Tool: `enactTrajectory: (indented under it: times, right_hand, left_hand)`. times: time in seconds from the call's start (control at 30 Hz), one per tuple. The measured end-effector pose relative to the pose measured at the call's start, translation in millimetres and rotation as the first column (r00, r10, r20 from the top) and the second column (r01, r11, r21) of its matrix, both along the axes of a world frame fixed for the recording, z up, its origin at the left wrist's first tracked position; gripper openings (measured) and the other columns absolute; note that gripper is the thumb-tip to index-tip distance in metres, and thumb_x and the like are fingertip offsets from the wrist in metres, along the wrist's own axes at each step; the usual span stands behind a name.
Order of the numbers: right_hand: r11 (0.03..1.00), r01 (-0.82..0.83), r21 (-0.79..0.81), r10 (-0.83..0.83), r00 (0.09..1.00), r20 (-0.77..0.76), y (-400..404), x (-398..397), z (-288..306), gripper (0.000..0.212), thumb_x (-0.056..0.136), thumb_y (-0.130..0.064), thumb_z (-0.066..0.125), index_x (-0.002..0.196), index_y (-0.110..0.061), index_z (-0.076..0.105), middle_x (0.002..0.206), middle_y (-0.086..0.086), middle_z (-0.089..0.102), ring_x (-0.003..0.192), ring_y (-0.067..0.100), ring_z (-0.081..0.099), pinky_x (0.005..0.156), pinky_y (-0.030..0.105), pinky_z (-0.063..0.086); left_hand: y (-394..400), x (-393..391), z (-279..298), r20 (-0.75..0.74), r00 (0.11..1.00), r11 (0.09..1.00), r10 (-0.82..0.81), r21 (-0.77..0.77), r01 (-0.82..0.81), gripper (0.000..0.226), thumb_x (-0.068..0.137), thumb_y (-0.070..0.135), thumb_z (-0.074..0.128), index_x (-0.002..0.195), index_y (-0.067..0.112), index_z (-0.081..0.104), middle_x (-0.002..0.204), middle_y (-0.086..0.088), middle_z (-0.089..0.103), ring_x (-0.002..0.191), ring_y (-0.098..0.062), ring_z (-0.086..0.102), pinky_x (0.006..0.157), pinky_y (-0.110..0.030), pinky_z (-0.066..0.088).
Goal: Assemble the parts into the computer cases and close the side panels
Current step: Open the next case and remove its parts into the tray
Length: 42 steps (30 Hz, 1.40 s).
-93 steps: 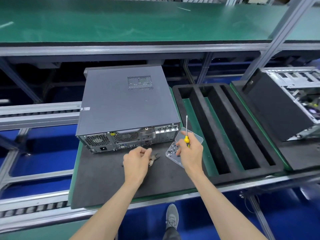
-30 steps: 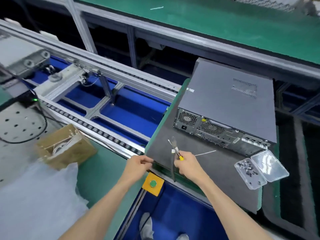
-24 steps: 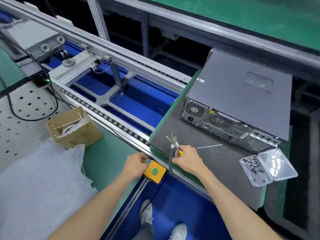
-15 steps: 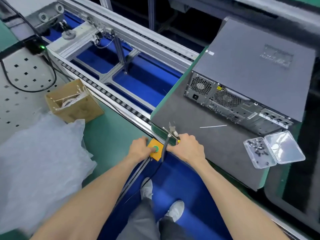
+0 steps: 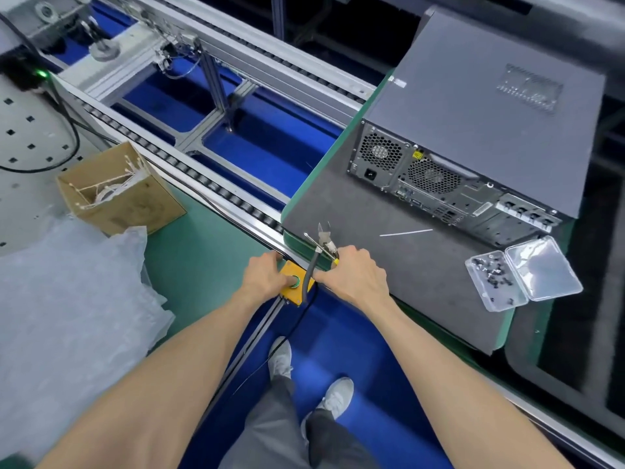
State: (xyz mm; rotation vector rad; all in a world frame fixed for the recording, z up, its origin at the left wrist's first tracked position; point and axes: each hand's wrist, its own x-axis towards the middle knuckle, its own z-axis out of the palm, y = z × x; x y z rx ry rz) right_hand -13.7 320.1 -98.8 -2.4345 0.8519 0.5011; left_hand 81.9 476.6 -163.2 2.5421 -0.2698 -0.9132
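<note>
The computer case [image 5: 480, 106] is grey with dotted vent holes. The button box [image 5: 293, 288] is yellow with a green button. The mat [image 5: 406, 265] is dark grey with a green edge. The cardboard box [image 5: 118, 191] is brown. The floor [image 5: 338, 350] is blue.

My arms are bare from the elbows down, with no sleeves, gloves, watch or rings showing on my left hand [image 5: 267, 277] or my right hand [image 5: 355, 277]. Below them I see my grey trousers [image 5: 270, 431]. On my feet are light grey, lace-up sneakers [image 5: 336, 396] with pale soles.
</note>
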Motion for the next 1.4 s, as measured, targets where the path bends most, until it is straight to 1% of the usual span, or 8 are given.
enactTrajectory:
  times: [0.17,0.33,0.57,0.8,1.0,1.2,1.33,1.4]
  right_hand:
    - [1.0,-0.002,-0.01,0.002,1.0,0.01,1,1,1,0.045,0.07,-0.06,0.065,0.094,-0.021,0.059,0.1,0.004,0.061,0.085,0.033,0.062,0.072,0.039,0.048]
    - [1.0,0.025,0.0,-0.025,1.0,0.005,-6,-2,8,0.043,0.07,-0.059,0.066,0.09,-0.021,0.058,0.099,0.003,0.06,0.085,0.034,0.062,0.073,0.039,0.048]
    - [0.996,0.082,0.036,-0.084,0.995,0.05,-17,-6,25,0.039,0.07,-0.058,0.064,0.085,-0.022,0.057,0.096,0.004,0.065,0.086,0.033,0.064,0.078,0.042,0.053]
    - [0.986,0.166,0.019,-0.167,0.974,0.15,-40,-28,39,0.035,0.08,-0.059,0.059,0.079,-0.025,0.052,0.092,0.001,0.064,0.083,0.031,0.062,0.076,0.042,0.053]
    - [0.951,0.309,0.008,-0.305,0.933,0.192,-77,-63,48,0.031,0.083,-0.059,0.054,0.086,-0.028,0.055,0.089,-0.003,0.058,0.081,0.028,0.059,0.07,0.04,0.045]
    - [0.88,0.472,0.048,-0.47,0.855,0.22,-110,-94,60,0.036,0.081,-0.058,0.054,0.07,-0.024,0.051,0.082,-0.003,0.061,0.074,0.023,0.06,0.068,0.037,0.048]
    - [0.824,0.562,0.08,-0.562,0.79,0.245,-127,-110,68,0.037,0.082,-0.059,0.053,0.071,-0.024,0.049,0.083,-0.001,0.06,0.07,0.022,0.059,0.063,0.033,0.044]
    - [0.802,0.592,0.081,-0.59,0.766,0.256,-133,-117,71,0.039,0.083,-0.06,0.052,0.068,-0.024,0.048,0.079,-0.003,0.06,0.067,0.021,0.058,0.058,0.032,0.041]
  left_hand:
    - [-1,1,3,0.032,0.998,0.998,-0.055,0.036,0.053,0.049,0.072,0.042,0.087,0.105,0.017,0.059,0.1,-0.012,0.07,0.093,-0.031,0.066,0.081,-0.045,0.058]
    - [4,1,2,0.051,0.998,0.999,-0.032,-0.04,0.034,0.063,0.08,0.036,0.083,0.133,0.015,0.057,0.106,-0.001,0.071,0.098,-0.024,0.064,0.078,-0.033,0.05]
    - [-30,-2,41,0.301,0.947,0.94,0.108,-0.342,0.001,0.01,0.085,0.026,0.072,0.094,0.027,0.069,0.078,0.018,0.065,0.074,0.002,0.061,0.075,-0.027,0.054]
    - [-82,-6,74,0.365,0.93,0.883,-0.046,-0.421,0.209,0.016,0.088,0.016,0.071,0.083,0.03,0.066,0.078,0.016,0.066,0.073,0.003,0.061,0.069,-0.011,0.043]
    - [-136,-24,91,0.39,0.908,0.829,-0.153,-0.449,0.333,0.003,0.09,0.017,0.07,0.091,0.017,0.073,0.09,0.005,0.073,0.08,-0.012,0.065,0.081,-0.03,0.052]
    - [-173,-49,112,0.243,0.956,0.75,-0.165,-0.599,0.281,0.012,0.09,0.015,0.066,0.079,0.018,0.071,0.069,0.005,0.07,0.064,-0.016,0.066,0.07,-0.033,0.056]
    - [-190,-66,127,0.056,0.956,0.715,-0.289,-0.652,0.254,0.021,0.095,0.016,0.058,0.08,0.018,0.073,0.065,0.002,0.072,0.056,-0.015,0.068,0.054,-0.025,0.051]
    - [-197,-74,133,-0.01,0.924,0.684,-0.382,-0.676,0.275,0.02,0.094,0.018,0.059,0.08,0.014,0.073,0.067,-0.004,0.072,0.06,-0.021,0.069,0.056,-0.027,0.051]
